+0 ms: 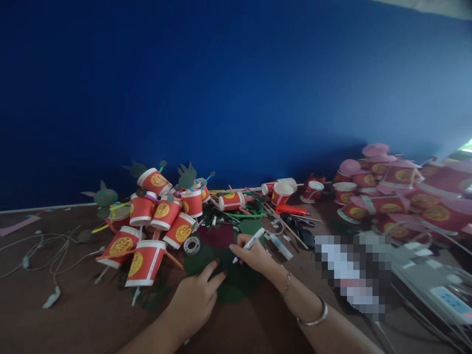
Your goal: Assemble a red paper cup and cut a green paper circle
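My right hand [253,255] is closed around a white marker [249,245], its lower end close above dark green paper [236,290] on the brown table. Fingers extended, my left hand [195,297] rests on the left part of that paper and holds nothing. Behind the hands are a dark red sheet [217,236] and a lighter green piece [251,225]. A small roll of tape [191,245] lies left of the red sheet. To the right of the marker is a small clear bottle [281,247]. Any marks on the dark green paper are too dim to make out.
Red paper cups [145,263] with paper animal heads and straws pile up at left. More cups with pink paper [391,206] crowd the right. Earphones [51,297] trail at far left; a power strip [453,302] and cables lie right. A blue wall [236,98] stands behind.
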The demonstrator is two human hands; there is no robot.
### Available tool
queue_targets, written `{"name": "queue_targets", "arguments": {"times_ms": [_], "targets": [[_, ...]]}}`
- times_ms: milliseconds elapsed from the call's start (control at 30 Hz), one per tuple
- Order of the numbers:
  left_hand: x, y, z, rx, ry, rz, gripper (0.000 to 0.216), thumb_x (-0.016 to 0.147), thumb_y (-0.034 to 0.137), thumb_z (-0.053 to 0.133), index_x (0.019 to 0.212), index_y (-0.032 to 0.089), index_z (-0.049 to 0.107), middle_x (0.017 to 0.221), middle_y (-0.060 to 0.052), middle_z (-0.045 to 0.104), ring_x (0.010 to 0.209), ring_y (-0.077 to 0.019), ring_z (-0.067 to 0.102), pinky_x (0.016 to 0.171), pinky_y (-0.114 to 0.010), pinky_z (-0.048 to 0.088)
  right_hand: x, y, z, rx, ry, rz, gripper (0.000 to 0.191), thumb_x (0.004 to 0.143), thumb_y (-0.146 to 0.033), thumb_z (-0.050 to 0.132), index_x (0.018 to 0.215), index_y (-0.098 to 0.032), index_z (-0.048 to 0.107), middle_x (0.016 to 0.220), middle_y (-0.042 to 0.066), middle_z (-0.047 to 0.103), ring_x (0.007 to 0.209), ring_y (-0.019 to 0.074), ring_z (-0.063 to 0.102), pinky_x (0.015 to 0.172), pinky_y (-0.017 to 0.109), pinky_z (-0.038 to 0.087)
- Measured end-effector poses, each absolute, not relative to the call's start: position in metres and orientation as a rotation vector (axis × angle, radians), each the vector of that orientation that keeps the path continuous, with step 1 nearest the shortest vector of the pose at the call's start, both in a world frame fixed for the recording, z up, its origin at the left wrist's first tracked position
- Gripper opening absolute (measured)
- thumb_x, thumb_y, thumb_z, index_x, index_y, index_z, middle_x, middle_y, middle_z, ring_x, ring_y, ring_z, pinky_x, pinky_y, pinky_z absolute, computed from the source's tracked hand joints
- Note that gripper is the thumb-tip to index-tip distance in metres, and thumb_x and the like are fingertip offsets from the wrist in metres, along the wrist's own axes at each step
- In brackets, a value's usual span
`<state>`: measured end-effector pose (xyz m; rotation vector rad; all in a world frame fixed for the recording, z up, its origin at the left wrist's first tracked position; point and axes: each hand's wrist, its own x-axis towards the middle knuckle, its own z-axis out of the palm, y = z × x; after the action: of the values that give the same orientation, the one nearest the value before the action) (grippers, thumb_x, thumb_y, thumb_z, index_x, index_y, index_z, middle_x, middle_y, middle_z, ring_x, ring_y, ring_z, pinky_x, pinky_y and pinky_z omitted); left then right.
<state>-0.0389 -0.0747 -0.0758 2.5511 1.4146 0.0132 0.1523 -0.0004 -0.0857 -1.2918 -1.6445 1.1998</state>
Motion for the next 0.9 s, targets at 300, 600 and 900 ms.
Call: {"name": "queue_targets", "arguments": {"times_ms": [300, 600, 900], "targets": [[-0.0381, -0.0748, -0.0773, 2.557, 1.422, 0.020, 0.050, 0.084, 0.010, 0.037, 0.129, 0.028, 0.048, 0.143, -0.004, 0.038, 0.090, -0.0209, 0.065, 0.077, -0.037, 0.055, 0.1528, -0.0013, -0.0829, -1.304, -1.639, 1.191, 0.035, 0.074, -0.041, 0.058, 0.054, -0.021, 0.037, 0.038, -0.008, 0.038, 0.034, 0.0068, 0.039, 0.036, 0.017, 0.025], [-0.0391, -0.0753, -0.0754, 2.566, 1.409, 0.002, 0.049, 0.085, 0.011, 0.036, 0.130, 0.028, 0.047, 0.143, -0.004, 0.038, 0.093, -0.0207, 0.065, 0.079, -0.036, 0.054, 0.1531, 0.0013, -0.0913, -1.299, -1.694, 1.043, 0.019, 0.065, -0.023, 0.060, 0.058, -0.020, 0.043, 0.048, -0.007, 0.042, 0.046, 0.0076, 0.037, 0.042, 0.018, 0.027], [-0.0387, -0.0753, -0.0740, 2.564, 1.397, -0.003, 0.049, 0.084, 0.011, 0.036, 0.130, 0.027, 0.047, 0.142, -0.004, 0.039, 0.093, -0.0207, 0.064, 0.079, -0.036, 0.054, 0.1513, 0.0005, -0.0885, -1.374, -1.676, 1.038, 0.024, 0.068, -0.032, 0.057, 0.055, -0.021, 0.040, 0.042, -0.006, 0.043, 0.043, 0.0088, 0.038, 0.042, 0.019, 0.028]]}}
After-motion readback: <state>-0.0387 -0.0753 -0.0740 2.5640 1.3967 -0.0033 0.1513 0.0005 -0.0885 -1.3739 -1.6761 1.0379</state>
